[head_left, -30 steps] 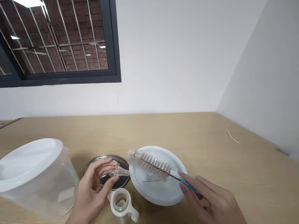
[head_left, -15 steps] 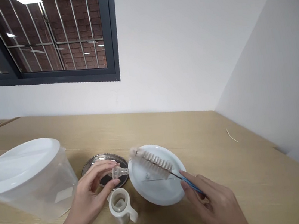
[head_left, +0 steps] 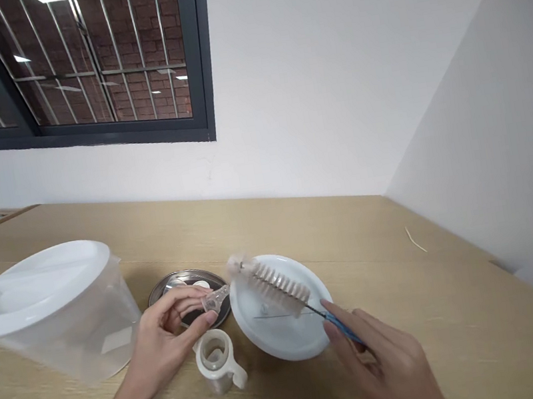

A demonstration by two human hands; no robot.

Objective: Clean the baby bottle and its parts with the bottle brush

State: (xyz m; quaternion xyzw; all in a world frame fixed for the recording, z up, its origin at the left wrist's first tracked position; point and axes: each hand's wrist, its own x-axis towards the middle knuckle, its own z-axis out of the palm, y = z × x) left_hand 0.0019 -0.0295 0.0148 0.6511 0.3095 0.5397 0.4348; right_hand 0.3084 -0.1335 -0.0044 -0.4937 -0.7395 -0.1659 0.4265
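Between its thumb and fingers, my left hand (head_left: 165, 340) pinches a clear bottle nipple (head_left: 216, 298), its narrow tip pointing right and slightly up. My right hand (head_left: 385, 356) grips the blue handle of a bottle brush (head_left: 280, 285). The brush's pale bristles hang over a white bowl (head_left: 293, 350), and its fluffy tip reaches past the bowl's left rim, close to the nipple. In the bowl are a thin rod and a small clear piece. Below my left fingers stands a small clear baby bottle (head_left: 218, 376) with a white handled collar and an open top.
A round metal tray (head_left: 185, 276) with small white pieces lies behind my left hand. At the left stands a translucent bin (head_left: 87, 342) with a white lid (head_left: 38, 289). A pale strip (head_left: 415, 240) lies at the right of the wooden table (head_left: 469, 329), near the wall.
The nipple has tilted in my left fingers, its tip now angled slightly upward. The brush is still over the bowl in my right hand. The view has shifted slightly.
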